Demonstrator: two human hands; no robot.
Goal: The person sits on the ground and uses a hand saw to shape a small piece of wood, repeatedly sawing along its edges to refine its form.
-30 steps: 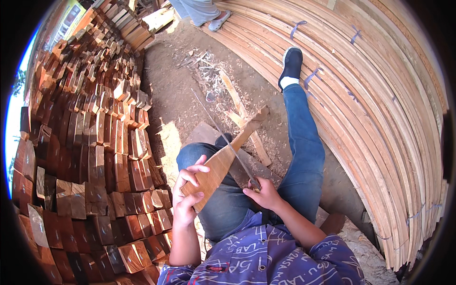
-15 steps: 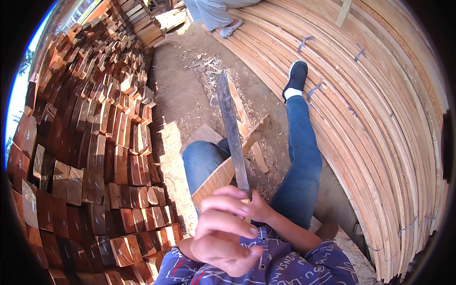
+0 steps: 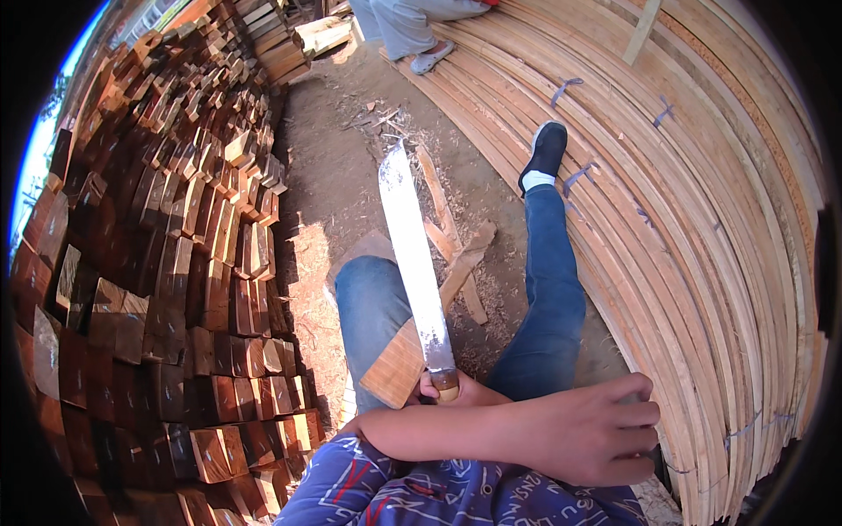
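Observation:
A long machete (image 3: pixel 409 245) stands with its blade pointing away from me, the blade shining bright in the light. My right hand (image 3: pixel 469 392) is closed round its short pale handle, partly hidden behind my left forearm. That forearm crosses over in front of my body to the right. At its end my left hand (image 3: pixel 605 430) is curled shut; a small greyish patch shows between the fingers, too little to name. A flat wooden piece (image 3: pixel 392 366) lies against my bent left leg, just left of the machete's handle.
Stacked reddish wood blocks (image 3: pixel 158 307) rise along the left. Long, thin planks (image 3: pixel 667 289), tied with strips, lie along the right, under my outstretched right foot (image 3: pixel 545 149). Split wood (image 3: pixel 469 263) and shavings lie on the dirt ground. Another person's legs (image 3: pixel 395 26) are at the top.
My left hand has swung from beside the machete's handle across to the right. The machete's blade has turned, now showing its bright broad face, and its tip has shifted slightly left.

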